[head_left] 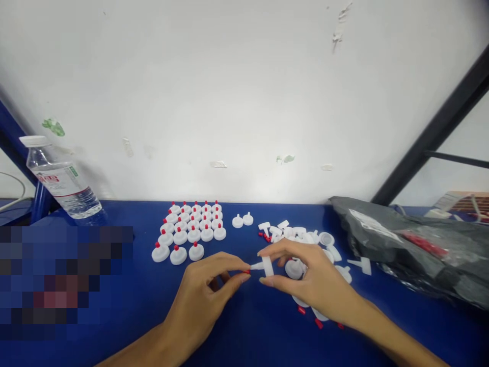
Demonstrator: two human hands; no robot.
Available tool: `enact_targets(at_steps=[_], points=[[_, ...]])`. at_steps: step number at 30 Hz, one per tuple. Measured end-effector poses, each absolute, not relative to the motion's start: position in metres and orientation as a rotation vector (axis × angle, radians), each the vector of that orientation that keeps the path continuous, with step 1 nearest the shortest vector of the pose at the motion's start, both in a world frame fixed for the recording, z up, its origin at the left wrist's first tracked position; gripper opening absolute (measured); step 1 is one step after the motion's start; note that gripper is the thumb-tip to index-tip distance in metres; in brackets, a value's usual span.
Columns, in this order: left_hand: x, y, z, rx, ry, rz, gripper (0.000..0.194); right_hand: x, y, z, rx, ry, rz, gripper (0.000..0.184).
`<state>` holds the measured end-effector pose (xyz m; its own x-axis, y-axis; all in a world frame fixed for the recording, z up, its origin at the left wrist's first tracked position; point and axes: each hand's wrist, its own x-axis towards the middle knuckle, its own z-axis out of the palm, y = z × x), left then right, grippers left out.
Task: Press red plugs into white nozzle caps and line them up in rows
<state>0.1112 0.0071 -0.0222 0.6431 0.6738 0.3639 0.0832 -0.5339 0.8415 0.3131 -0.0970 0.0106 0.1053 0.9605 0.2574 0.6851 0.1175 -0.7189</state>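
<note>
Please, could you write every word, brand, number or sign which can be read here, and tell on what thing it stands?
No text can be read with certainty.
Bottle label: large red characters and small green marking, too blurred to read.
Dark bag, pale strip: any print too faint to read.
White nozzle cap in the right hand: no lettering visible.

One head-worn cam, person's own viewpoint, facing forward and down across the desk [237, 336]. Near range: left hand [204, 288] and right hand [319, 280] low-centre, forearms entering from the bottom edge. White wall [229, 92] straight ahead fills the upper half. Wide framing, bottle [63, 178] far left, dark bag [393, 234] far right.
</note>
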Motion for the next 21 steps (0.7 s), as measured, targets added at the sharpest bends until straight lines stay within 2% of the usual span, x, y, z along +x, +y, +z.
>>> enact_targets(at_steps=[15, 19, 21], points=[[0.1082, 0.0053, -0.0230, 2.065, 0.468, 0.937, 0.010, 0.3055, -0.1008, 0.0089, -1.616, -1.617, 0.519, 0.029], [0.1098, 0.0044, -0.0235, 2.021, 0.534, 0.955, 0.020, 0.3055, -0.1010, 0.0096, -1.568, -1.604, 0.542, 0.028], [0.1102, 0.0043, -0.0241, 2.031, 0.546, 0.925, 0.015, 0.3062, -0.1013, 0.0086, -1.546, -1.612, 0.530, 0.029]])
